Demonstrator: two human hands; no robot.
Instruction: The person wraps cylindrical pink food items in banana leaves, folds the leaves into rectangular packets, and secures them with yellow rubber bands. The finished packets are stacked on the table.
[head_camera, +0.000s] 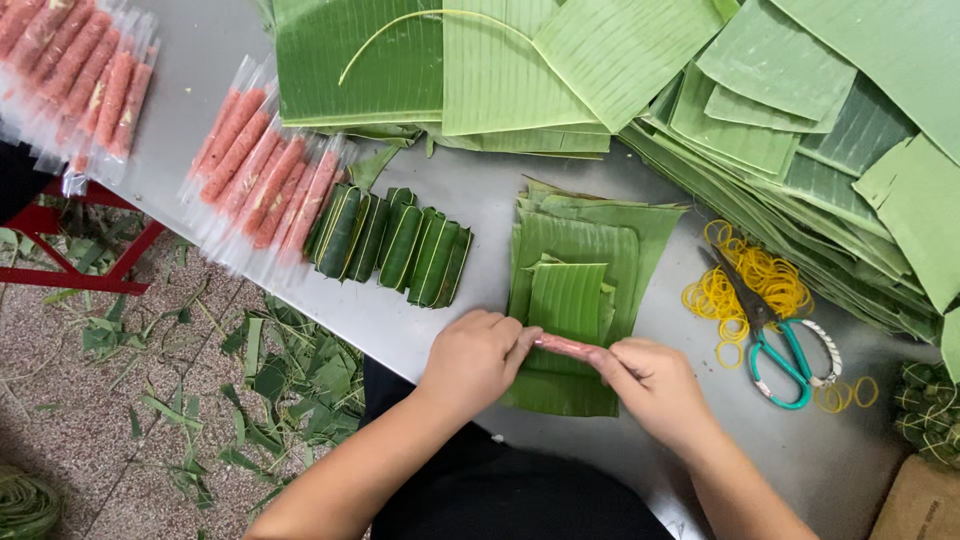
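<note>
Sausage between left hand, right hand

green ribbed leaf stack, pink sausage, yellow rubber bands

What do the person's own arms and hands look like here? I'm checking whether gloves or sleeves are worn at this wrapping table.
Both forearms are bare to the frame's lower edge, with no sleeves in view. The left hand and right hand wear no gloves, and no rings, watch or bracelet show. Dark clothing shows between the arms.
</note>
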